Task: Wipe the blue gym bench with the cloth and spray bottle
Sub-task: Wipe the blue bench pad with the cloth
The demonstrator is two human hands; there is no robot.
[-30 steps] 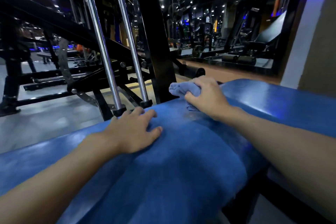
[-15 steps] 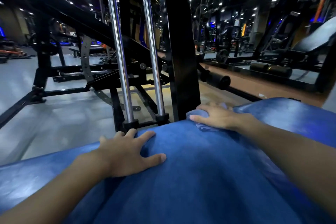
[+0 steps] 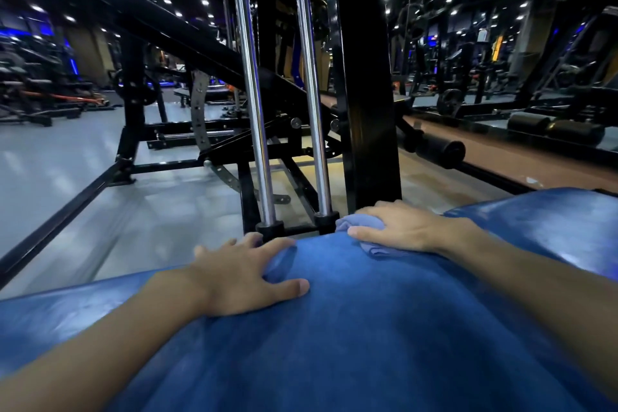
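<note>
The blue gym bench (image 3: pixel 384 338) fills the lower half of the head view, its padded top running from left to right. My right hand (image 3: pixel 398 227) presses a bunched light-blue cloth (image 3: pixel 347 222) against the bench's far edge, and most of the cloth is hidden under the palm. My left hand (image 3: pixel 244 274) lies flat on the pad with its fingers spread, holding nothing. No spray bottle is in view.
Just beyond the bench's far edge stand two chrome guide rods (image 3: pixel 254 110) and a thick black upright post (image 3: pixel 364 77) of a weight machine. A black frame bar (image 3: pixel 67 211) crosses the grey floor at left. More gym machines and roller pads (image 3: pixel 441 150) stand behind.
My right hand has slid the cloth along the far edge of the bench toward the left. The camera has tilted up and moved closer to the machine. My left hand has stayed flat on the pad.
</note>
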